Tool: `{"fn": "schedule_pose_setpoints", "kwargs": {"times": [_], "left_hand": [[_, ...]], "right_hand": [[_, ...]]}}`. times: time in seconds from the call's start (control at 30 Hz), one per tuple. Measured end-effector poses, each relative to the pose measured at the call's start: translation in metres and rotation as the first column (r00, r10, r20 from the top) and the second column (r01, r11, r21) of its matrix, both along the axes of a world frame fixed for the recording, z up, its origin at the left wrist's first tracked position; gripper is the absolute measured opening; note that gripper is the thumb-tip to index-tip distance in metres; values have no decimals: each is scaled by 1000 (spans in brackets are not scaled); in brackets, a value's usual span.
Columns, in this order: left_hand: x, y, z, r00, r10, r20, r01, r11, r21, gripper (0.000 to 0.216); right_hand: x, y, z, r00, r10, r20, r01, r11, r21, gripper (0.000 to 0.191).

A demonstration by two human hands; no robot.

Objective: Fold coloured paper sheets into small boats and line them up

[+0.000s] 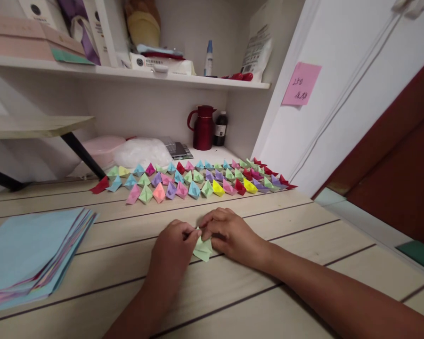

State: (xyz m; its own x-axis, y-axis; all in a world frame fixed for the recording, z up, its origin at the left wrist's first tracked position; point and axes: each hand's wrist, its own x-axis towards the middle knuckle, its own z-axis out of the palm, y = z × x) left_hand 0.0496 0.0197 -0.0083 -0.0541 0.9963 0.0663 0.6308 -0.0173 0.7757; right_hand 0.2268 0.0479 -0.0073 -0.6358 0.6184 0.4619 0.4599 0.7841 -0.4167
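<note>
A pale green piece of folded paper [202, 250] is held between my two hands, low over the striped wooden table [233, 301]. On its left side, my left hand [174, 247] pinches the upper edge between thumb and finger. From the right, my right hand [229, 235] grips the paper with bent fingers, which cover part of it. Beyond my hands stand rows of small folded paper boats [193, 189] in green, blue, pink, purple, yellow and red.
At the left lies a stack of coloured paper sheets [31, 249], light blue on top. Behind the boats are a clear plastic bag [143, 153], a red jug [203, 129] and a dark bottle [220, 129]. A raised wooden shelf [35, 126] on black legs stands at the left.
</note>
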Motion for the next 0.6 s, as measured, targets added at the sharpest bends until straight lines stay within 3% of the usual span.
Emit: {"fn": "schedule_pose_setpoints", "kwargs": {"times": [0.07,0.13,0.23,0.3,0.43,0.6], "left_hand": [[-2,2,-6,996,-15,-85,26,991,132,14],[-5,4,-10,993,-21,-113,48,968,247,27],[-10,6,-6,997,-12,-75,36,945,324,22],[-13,3,5,996,-43,-82,67,947,316,13],[-16,-5,24,924,-230,-304,303,927,221,16],[-16,-7,19,866,-297,-403,370,921,118,17]], "right_hand": [[-1,2,-2,1000,-8,16,9,999,-36,12],[-2,3,-2,1000,-14,27,16,998,-58,9],[-1,3,-1,999,-5,39,8,998,-69,9],[-1,3,-1,999,2,42,1,997,-79,10],[1,5,-1,999,14,48,-10,996,-93,15],[4,7,-2,999,27,45,-22,995,-102,13]]}}
